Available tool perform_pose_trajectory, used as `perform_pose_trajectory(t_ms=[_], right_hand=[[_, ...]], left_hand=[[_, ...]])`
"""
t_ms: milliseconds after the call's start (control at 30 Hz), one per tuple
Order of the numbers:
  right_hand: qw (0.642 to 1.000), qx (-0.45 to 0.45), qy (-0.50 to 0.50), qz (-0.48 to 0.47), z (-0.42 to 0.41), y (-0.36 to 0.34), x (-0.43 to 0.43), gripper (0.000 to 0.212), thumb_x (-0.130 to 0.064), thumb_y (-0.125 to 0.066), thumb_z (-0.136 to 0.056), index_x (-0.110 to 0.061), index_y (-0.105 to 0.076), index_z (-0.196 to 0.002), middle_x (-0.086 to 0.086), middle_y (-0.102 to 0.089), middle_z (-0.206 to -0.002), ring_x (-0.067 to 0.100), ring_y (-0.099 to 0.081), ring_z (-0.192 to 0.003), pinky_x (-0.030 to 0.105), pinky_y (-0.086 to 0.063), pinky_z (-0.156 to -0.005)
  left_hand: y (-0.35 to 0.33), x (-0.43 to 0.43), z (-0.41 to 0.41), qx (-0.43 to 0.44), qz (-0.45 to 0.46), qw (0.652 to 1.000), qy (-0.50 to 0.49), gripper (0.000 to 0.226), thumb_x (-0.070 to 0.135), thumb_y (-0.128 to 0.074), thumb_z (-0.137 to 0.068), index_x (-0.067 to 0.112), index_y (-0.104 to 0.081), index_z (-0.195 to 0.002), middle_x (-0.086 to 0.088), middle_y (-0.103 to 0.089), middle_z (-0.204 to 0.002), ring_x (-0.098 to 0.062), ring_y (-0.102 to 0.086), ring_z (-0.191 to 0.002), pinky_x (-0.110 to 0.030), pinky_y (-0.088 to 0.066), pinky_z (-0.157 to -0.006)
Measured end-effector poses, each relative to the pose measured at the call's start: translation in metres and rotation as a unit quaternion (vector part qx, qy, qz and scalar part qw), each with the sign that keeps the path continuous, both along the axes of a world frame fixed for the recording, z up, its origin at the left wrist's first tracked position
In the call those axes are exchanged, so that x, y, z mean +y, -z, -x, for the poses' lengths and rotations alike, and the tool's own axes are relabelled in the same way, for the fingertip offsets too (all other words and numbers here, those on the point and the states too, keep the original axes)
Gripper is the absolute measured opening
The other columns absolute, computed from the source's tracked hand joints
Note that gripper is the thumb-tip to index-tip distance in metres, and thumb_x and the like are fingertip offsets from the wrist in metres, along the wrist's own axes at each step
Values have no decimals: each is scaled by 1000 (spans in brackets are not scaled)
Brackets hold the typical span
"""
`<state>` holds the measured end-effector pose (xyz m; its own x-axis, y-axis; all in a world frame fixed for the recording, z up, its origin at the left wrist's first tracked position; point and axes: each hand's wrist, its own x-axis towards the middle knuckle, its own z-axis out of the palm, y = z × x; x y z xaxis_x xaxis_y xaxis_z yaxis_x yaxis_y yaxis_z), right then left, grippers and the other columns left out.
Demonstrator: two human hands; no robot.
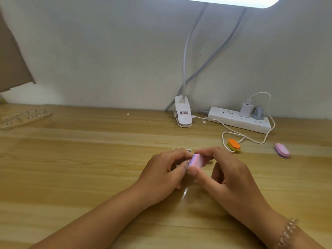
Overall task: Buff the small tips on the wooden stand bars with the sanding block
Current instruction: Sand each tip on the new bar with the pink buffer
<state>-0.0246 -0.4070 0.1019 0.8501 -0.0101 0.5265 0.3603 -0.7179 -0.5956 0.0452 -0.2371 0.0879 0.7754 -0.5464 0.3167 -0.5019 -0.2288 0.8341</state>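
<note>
Centre of wooden table (89,168): the right hand (224,175) pinches a pink-and-lilac sanding block (195,159) between thumb and fingers. The left hand (161,175) curls against the block's left end; what it grips is hidden. A wooden stand bar (181,149) shows just beyond the fingers. A second bar (27,118) lies far left.

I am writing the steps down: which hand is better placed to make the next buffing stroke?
The right hand: its thumb and fingers pinch the pink sanding block. The left hand curls round the wooden bar, mostly hidden, so it should steady it.
</note>
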Motion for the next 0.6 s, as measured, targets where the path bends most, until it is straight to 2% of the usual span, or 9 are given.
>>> perform_pose_trajectory(t_ms=[133,300,433,600], right_hand=[[999,9,26,-44,-3,0,-7,38,-67,-57,-77,-35,-61,-97,-18,-65,-90,14,-57,-57,21,-37,-54],[1000,-8,8,13,0,2,-1,36,-64,-59,-80,-36,-61,-101,-19,-63,-91,15,-54,-55,23,-40,-52],[998,18,29,-53,-4,1,-8,35,-66,-58,-80,-35,-64,-95,-13,-65,-90,16,-54,-54,28,-41,-57],[1000,-6,14,11,-1,1,-2,37,-64,-52,-84,-35,-64,-101,-17,-62,-92,15,-54,-55,26,-42,-54]], left_hand=[[-2,-1,1,6,7,1000,2,19,28,-53,-93,24,-71,-96,15,-70,-81,-9,-56,-49,-23,-45,-57],[-1,0,0,6,3,1000,0,19,23,-53,-95,24,-72,-99,10,-64,-72,-13,-55,-51,-29,-46,-58],[-2,0,1,10,9,1000,8,18,21,-55,-98,27,-72,-96,12,-72,-84,-15,-58,-53,-27,-47,-57],[0,-1,0,6,12,1000,6,16,24,-57,-95,27,-73,-98,14,-66,-78,-18,-58,-55,-32,-48,-56]])
